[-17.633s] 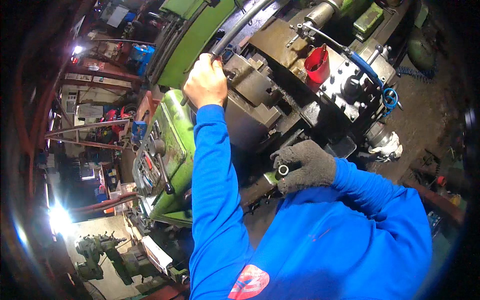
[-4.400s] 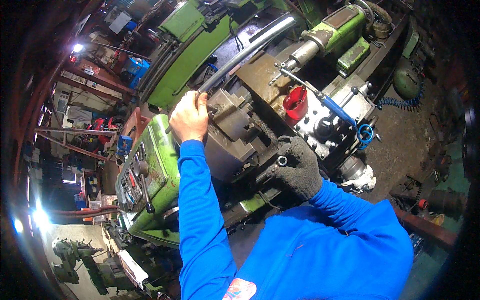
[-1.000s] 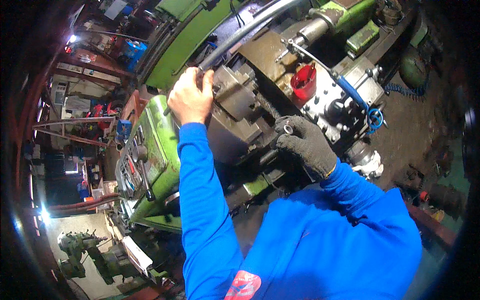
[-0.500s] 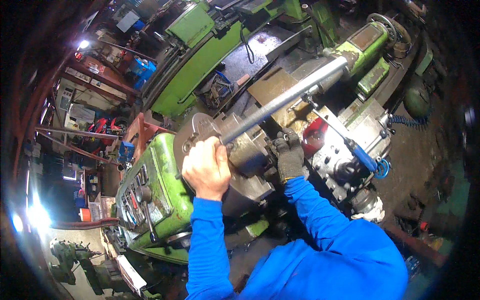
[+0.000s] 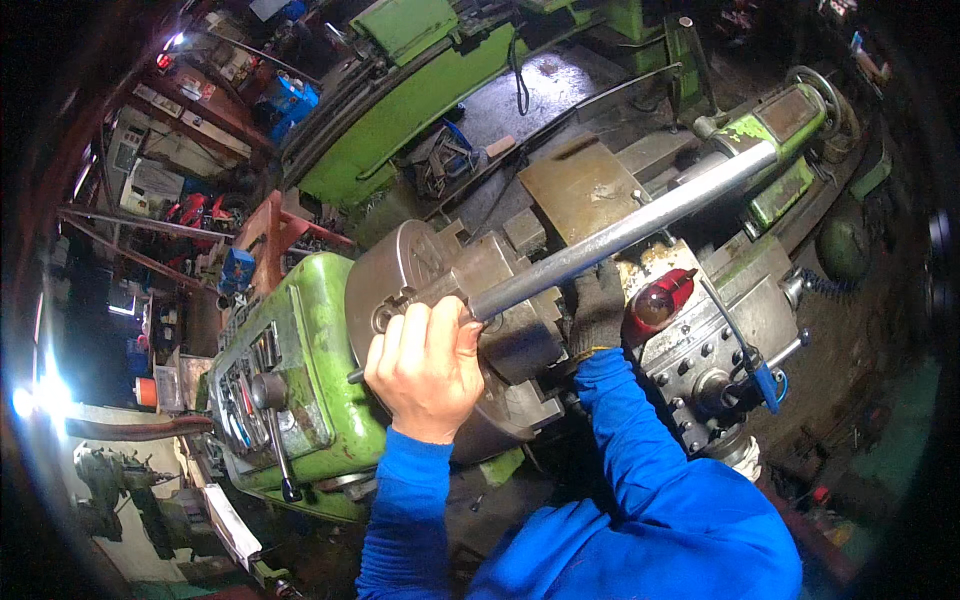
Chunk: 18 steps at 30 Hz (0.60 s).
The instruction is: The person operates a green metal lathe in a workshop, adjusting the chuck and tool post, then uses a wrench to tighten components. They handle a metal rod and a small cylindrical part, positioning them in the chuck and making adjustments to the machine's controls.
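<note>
My bare left hand (image 5: 425, 372) is closed round a thin metal bar (image 5: 356, 377), perhaps a chuck key's handle, whose tip shows left of the fist. In line with the bar, a long grey steel pipe (image 5: 620, 235) runs from my thumb side up to the right. Behind the fist sits the large lathe chuck (image 5: 388, 268) with its stepped jaws (image 5: 525, 345). My right hand (image 5: 598, 318), in a dark grey glove, reaches up beside the jaws and under the pipe. The pipe hides its fingers, so their grip does not show.
The green headstock (image 5: 325, 350) carries loose tools (image 5: 240, 400) and a lever (image 5: 280, 440). Right of my glove are a red lamp-like piece (image 5: 660, 303) and the carriage (image 5: 715, 385) with a blue-handled lever (image 5: 765, 385). The green tailstock (image 5: 785, 125) stands beyond the pipe's far end.
The view has shifted. My left fist and the pipe have come nearer to me and to the right. My right glove's fingers, visible before, are now behind the pipe.
</note>
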Motion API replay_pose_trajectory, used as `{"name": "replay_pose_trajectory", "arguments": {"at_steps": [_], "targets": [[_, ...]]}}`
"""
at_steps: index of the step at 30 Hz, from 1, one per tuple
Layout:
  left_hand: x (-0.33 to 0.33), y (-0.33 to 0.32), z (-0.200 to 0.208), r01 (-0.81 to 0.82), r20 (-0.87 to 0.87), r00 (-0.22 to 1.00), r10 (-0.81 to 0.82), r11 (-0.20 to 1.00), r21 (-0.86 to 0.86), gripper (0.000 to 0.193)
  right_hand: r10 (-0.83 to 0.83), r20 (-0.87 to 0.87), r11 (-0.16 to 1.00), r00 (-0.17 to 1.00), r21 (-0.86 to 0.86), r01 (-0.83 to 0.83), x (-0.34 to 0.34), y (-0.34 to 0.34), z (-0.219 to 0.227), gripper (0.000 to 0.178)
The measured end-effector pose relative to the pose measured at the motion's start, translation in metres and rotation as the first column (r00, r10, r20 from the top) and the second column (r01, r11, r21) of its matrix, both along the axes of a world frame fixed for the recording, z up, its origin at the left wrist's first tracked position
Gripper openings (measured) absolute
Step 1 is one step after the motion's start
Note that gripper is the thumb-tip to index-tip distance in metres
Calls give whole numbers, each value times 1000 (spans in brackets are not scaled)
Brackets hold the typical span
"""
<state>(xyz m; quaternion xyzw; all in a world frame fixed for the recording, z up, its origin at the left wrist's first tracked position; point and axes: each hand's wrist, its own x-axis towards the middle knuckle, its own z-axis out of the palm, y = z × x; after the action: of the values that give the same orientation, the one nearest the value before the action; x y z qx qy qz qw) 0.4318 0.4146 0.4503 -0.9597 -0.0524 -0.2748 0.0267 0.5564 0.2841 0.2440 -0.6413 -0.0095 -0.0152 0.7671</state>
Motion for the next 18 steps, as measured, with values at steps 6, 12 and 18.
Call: {"name": "replay_pose_trajectory", "arguments": {"at_steps": [6, 12, 18], "targets": [[17, 15, 6, 9, -2, 1000, -9, 999, -49, 25, 137, -393, 921, 909, 388, 30, 3, 4, 0, 41], [38, 33, 10, -19, 1, 1000, 19, 996, -87, 22, 1, -127, 997, 992, 79, 9, 11, 12, -27, 29], [51, 45, 11, -31, -13, 999, 29, 988, -149, 24, 226, -426, 854, 876, 520, 33, 2, 0, 9, 28]]}}
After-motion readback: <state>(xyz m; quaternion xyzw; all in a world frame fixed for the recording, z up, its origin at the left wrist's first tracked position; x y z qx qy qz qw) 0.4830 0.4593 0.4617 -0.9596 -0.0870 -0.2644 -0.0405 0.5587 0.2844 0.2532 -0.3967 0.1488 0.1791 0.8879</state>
